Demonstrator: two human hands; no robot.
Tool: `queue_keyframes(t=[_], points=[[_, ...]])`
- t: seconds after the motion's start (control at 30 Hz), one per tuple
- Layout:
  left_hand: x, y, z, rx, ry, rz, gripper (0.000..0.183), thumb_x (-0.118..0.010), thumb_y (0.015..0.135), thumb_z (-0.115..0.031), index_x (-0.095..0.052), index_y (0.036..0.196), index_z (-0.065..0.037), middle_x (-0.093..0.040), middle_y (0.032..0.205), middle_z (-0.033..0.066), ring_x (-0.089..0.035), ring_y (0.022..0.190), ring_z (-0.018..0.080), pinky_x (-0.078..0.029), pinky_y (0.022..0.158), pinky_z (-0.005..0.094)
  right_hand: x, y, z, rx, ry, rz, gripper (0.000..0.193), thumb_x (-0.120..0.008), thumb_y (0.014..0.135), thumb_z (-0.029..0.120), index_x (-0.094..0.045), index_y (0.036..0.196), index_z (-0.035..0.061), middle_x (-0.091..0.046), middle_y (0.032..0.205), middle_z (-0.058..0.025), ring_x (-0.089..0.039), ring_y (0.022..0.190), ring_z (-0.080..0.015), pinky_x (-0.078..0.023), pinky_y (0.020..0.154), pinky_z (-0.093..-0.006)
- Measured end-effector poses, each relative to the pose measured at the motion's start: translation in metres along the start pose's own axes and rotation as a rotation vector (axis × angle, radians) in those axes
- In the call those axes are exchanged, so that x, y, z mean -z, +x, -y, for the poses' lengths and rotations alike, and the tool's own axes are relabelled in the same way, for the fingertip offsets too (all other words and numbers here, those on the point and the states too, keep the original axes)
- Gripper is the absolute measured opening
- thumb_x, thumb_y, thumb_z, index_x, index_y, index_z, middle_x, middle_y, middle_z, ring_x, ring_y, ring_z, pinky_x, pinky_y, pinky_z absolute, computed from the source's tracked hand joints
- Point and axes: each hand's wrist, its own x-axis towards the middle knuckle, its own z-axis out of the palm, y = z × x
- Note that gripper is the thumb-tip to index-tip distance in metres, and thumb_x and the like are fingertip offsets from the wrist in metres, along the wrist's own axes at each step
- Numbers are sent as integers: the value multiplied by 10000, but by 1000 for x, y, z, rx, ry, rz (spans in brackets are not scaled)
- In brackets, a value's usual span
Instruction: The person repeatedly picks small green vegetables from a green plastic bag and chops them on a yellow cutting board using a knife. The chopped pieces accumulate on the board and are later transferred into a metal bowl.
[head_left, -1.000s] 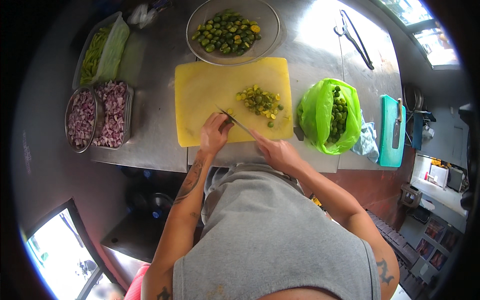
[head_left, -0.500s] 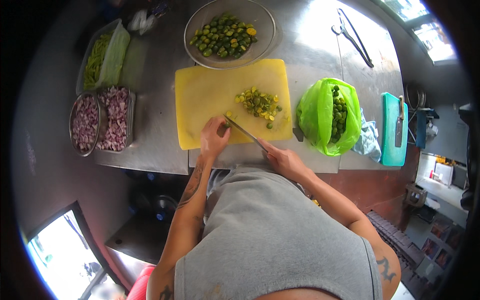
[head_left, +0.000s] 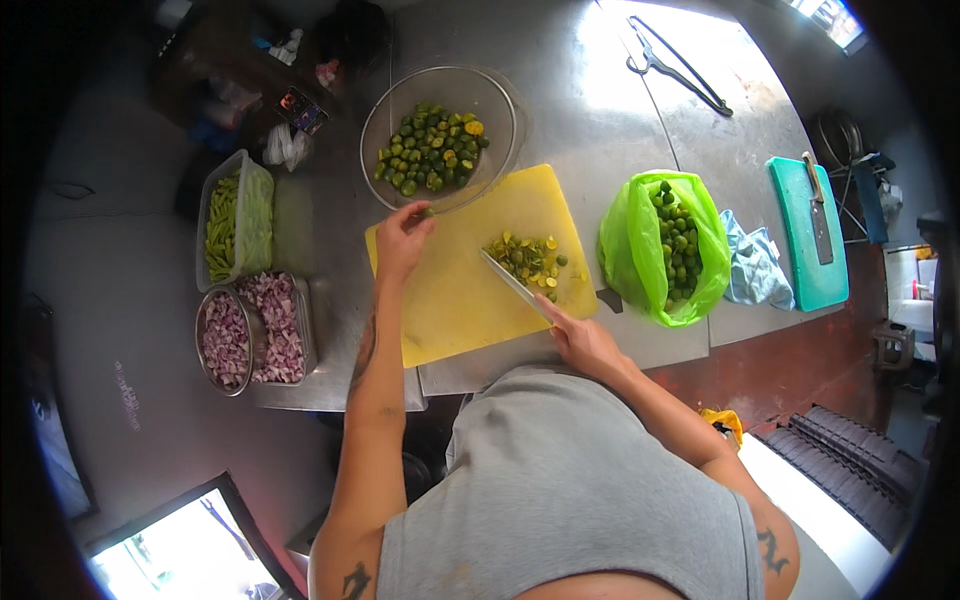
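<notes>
My left hand point(head_left: 401, 242) is at the far left part of the yellow cutting board point(head_left: 450, 300), close to the rim of a mesh strainer point(head_left: 366, 150). Its fingertips pinch a small green calamansi point(head_left: 427, 213). Several calamansi point(head_left: 432, 150), some showing orange-yellow sides, lie in the strainer. My right hand point(head_left: 588, 347) grips a knife point(head_left: 515, 280) low over the board, its blade pointing up and left. The tip reaches a pile of cut calamansi pieces point(head_left: 522, 258). A bright green plastic bag point(head_left: 622, 250) of whole calamansi stands right of the board.
To the left are tubs of chopped red onion point(head_left: 278, 325) and green vegetable strips point(head_left: 222, 230). On the right lie a light blue cloth point(head_left: 757, 265) and a teal cutting board point(head_left: 832, 285) with another knife point(head_left: 818, 215). Dark tongs point(head_left: 680, 70) lie at the far right.
My left hand has moved from the knife tip toward the strainer, with a calamansi in its fingers. The knife has shifted to the cut pile. The whole view has turned a little.
</notes>
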Motion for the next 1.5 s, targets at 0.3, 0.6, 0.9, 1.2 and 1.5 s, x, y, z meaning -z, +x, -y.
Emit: queue_keyframes(t=[0.3, 0.6, 0.9, 1.2, 1.5], points=[[-1, 76, -22, -229, 834, 114, 279, -751, 974, -111, -761, 1236, -17, -737, 1200, 171, -675, 1167, 382, -540, 996, 507, -8, -6, 3, -59, -3, -22, 726, -577, 1035, 165, -332, 1687, 370, -724, 865, -258, -718, 799, -454, -582, 755, -549], [4, 93, 6, -290, 908, 42, 255, -731, 969, -206, -790, 1153, -40, -754, 1178, 178, -695, 1135, 379, -549, 979, 485, -13, -8, 5, -90, -25, -43, 715, -581, 1004, 171, -393, 1659, 384, -700, 774, -221, -712, 706, -423, -579, 674, -559], [-27, 65, -54, -250, 847, -176, 429, -758, 997, -322, -741, 1340, -65, -717, 1296, 171, -744, 949, 298, -581, 874, 437, -20, -4, -8, 15, 45, -113, 732, -552, 986, 131, -399, 1655, 385, -696, 773, -206, -705, 655, -406, -560, 588, -533], [-281, -9, -192, -574, 160, 577, 423, -811, 920, -67, -735, 1336, -76, -741, 1193, 130, -746, 986, 212, -631, 871, 355, -30, 3, -26, 85, 73, -77, 730, -540, 980, 124, -415, 1653, 376, -653, 689, -175, -675, 602, -398, -524, 567, -556], [-347, -7, -182, -479, 362, 667, 363, -781, 879, -24, -717, 1236, -40, -715, 1057, 107, -732, 960, 227, -607, 805, 363, -28, 9, -36, 105, 89, 66, 739, -472, 1023, 161, -293, 1716, 347, -710, 809, -199, -723, 718, -399, -562, 667, -534]])
